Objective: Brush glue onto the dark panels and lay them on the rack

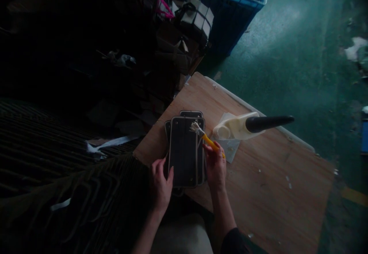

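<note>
A stack of dark flat rectangular panels with lighter rims lies on the near corner of a wooden board table. My left hand grips the stack's lower left edge, thumb on top. My right hand is closed on a small brush with a yellow handle; its pale bristles touch the top panel's upper right corner. A cream plastic bottle with a long black nozzle lies on its side on a pale sheet just right of the brush.
A blue plastic crate stands at the back on the green floor. Dark cartons and clutter pile up beyond the table's far left corner. Dark ribbed sheets lie to my left. Small white scraps dot the board.
</note>
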`<state>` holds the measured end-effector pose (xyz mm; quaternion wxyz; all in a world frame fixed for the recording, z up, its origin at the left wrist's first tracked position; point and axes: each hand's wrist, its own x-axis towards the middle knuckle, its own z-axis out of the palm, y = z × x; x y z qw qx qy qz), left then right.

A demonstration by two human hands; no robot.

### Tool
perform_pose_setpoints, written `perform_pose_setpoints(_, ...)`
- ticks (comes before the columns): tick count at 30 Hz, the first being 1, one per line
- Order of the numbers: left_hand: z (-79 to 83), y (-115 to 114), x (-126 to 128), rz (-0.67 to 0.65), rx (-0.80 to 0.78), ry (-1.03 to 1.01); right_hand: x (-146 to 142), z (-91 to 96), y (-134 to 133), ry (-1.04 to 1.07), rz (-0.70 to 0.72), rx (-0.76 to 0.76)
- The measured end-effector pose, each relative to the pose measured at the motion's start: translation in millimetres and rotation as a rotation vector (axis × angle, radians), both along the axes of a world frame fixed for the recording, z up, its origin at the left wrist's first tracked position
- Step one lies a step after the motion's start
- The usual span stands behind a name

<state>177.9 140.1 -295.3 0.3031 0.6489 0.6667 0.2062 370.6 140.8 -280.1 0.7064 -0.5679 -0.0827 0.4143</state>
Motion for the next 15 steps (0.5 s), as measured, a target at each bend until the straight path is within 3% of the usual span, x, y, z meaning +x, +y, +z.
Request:
perform_pose_setpoints(3,5.0,-25.4,-11.4,0.036,-0.183,-0.023,14.4,22.9,-14.2,-0.257,0.14,-0.064)
perform_pose_setpoints(7,-5.7,-49.2,-16.1,0.21,-0.401,-0.177,30.4,40.5,-13.1,-0.676,0.396,-0.123)
perform_pose_setpoints(11,-16.5,-50.3,-15.5,0.277,-0.495,-0.267,41.3,45.6,7.2,-1.003,0.634,-0.113)
perform_pose_setpoints(15,-21.8,-45.4,-16.4,0.314,-0.605,-0.355,45.4,45.8,29.9,-1.161,0.744,-0.077)
